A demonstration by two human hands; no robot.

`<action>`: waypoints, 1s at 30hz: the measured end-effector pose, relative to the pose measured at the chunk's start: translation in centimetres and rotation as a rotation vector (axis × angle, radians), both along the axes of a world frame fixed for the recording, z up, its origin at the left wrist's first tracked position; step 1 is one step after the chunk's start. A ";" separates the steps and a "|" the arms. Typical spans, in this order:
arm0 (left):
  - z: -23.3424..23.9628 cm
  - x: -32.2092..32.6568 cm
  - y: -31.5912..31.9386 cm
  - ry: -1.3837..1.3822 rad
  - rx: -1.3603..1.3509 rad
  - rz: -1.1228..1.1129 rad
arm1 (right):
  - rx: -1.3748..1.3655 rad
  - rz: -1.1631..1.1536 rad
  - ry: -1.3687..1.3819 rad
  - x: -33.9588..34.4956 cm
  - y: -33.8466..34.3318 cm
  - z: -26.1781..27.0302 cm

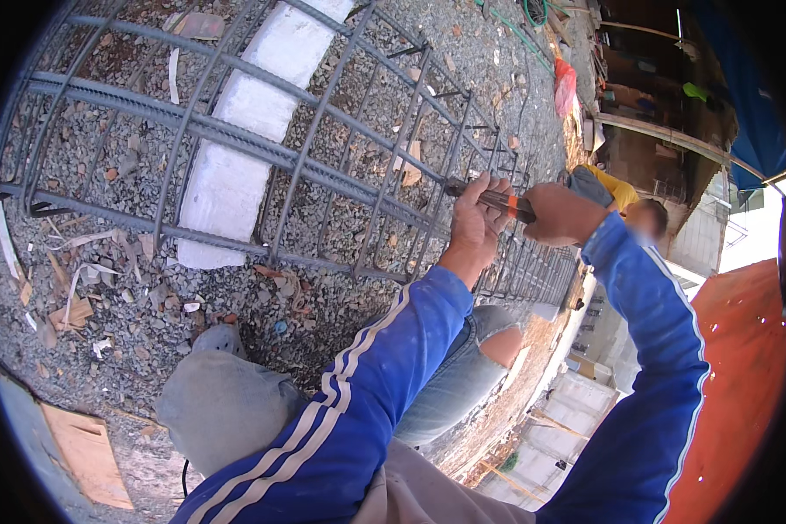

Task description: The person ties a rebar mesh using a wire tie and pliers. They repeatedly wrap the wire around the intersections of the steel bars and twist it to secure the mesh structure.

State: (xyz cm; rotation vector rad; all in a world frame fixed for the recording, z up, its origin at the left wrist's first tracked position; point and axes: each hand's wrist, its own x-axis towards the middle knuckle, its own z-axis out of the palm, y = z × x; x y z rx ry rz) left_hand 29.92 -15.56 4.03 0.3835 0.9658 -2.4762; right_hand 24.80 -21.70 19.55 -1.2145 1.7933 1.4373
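A dark pair of steel pincers (pixel 521 208) with an orange band on the handles reaches the bars of a rebar cage (pixel 288 157). Its head points left and touches or nearly touches a long bar. My right hand (pixel 563 213) is wrapped around the handle ends. Closer to the head, my left hand (pixel 478 223) has its thumb and fingers around the tool. Whether a tie wire sits in the jaws is too small to tell. The cage is made of ribbed long bars with square stirrups around them.
A pale concrete block or beam (pixel 242 131) lies across under the cage on gravel (pixel 137 275). My bent knees are below the cage. Another person in a yellow top (pixel 612 187) is farther off. Wood scraps (pixel 85 452) lie at lower left; an orange sheet (pixel 740 367) hangs at right.
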 end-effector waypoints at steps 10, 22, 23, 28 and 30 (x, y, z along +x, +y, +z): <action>-0.2 0.6 0.8 0.052 0.003 0.057 | -0.367 -0.143 -0.047 3.2 6.4 -0.6; 2.1 -0.5 -2.0 -0.234 0.013 -0.048 | -0.489 0.350 0.087 0.2 5.2 2.9; 1.8 -0.4 -1.7 -0.216 0.023 -0.036 | -0.428 0.161 0.064 -0.2 5.3 3.1; 1.0 -1.1 0.5 -0.233 -0.167 -0.134 | -0.533 -0.154 0.050 -2.1 10.3 -0.3; 0.8 -1.2 1.9 -0.361 -0.332 -0.230 | -0.576 -0.199 0.078 -3.9 12.2 -2.2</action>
